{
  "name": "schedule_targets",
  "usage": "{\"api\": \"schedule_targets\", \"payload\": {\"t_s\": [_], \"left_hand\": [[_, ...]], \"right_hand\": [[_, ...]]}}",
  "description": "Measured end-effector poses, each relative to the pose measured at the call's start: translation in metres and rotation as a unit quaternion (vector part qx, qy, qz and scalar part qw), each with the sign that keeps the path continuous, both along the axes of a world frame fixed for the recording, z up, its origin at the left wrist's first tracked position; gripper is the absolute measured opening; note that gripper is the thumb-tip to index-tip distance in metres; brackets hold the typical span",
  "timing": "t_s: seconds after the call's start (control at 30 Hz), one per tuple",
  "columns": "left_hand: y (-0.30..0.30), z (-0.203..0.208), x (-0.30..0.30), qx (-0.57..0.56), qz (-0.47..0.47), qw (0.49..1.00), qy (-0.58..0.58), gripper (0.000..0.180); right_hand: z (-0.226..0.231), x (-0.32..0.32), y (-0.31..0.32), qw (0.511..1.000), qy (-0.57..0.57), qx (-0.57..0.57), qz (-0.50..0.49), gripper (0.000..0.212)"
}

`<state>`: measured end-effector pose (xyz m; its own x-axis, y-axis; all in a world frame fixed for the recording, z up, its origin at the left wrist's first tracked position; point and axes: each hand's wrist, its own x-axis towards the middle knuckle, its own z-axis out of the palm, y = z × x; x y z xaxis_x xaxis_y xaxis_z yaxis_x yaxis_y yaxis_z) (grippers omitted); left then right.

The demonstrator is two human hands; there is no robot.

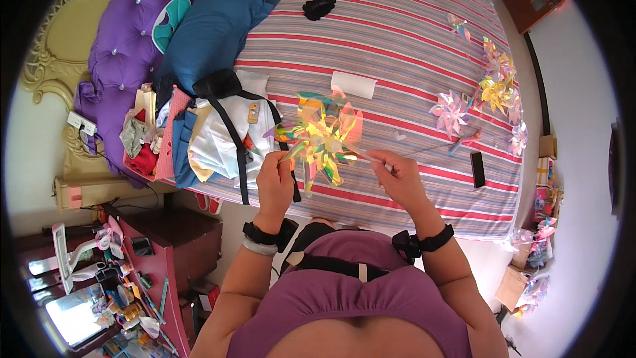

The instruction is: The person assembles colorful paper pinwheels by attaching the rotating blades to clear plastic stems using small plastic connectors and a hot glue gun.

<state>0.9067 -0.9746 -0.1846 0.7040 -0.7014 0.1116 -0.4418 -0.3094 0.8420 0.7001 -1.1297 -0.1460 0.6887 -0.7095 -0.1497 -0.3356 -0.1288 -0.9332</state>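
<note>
A shiny iridescent pinwheel [323,134] in yellow, pink and green hangs in the air over the near edge of the striped bed [397,40]. My left hand [275,179] is closed on its lower left side. My right hand [396,174] pinches a thin stick that runs from the pinwheel's centre toward the right. Both wrists wear black straps.
Several finished foil pinwheels [493,83] lie along the bed's right side, with a black phone [477,169] near them. A white paper piece [353,84], a black cloth [318,6], a blue pillow [212,33] and a clothes pile [199,132] lie on the bed. A cluttered dresser [126,278] stands lower left.
</note>
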Motion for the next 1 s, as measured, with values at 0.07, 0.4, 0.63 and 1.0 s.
{"api": "schedule_targets", "payload": {"t_s": [0.07,0.4,0.63,1.0], "left_hand": [[0.003,0.004,-0.003,0.004,0.008,1.0,0.004,0.012],[0.012,0.012,-0.001,-0.007,0.005,1.0,0.011,0.01],[0.006,0.016,-0.004,-0.01,-0.025,1.0,-0.005,0.01],[-0.013,0.047,-0.032,-0.053,-0.169,0.979,-0.1,0.022]], "right_hand": [[0.002,-0.004,0.003,1.0,-0.006,-0.005,0.001,0.023],[0.009,-0.006,0.013,1.0,-0.025,0.0,0.0,0.023],[0.013,-0.01,0.011,1.0,-0.021,0.0,-0.001,0.022],[-0.002,-0.014,0.006,0.998,0.013,0.057,0.013,0.017]]}}
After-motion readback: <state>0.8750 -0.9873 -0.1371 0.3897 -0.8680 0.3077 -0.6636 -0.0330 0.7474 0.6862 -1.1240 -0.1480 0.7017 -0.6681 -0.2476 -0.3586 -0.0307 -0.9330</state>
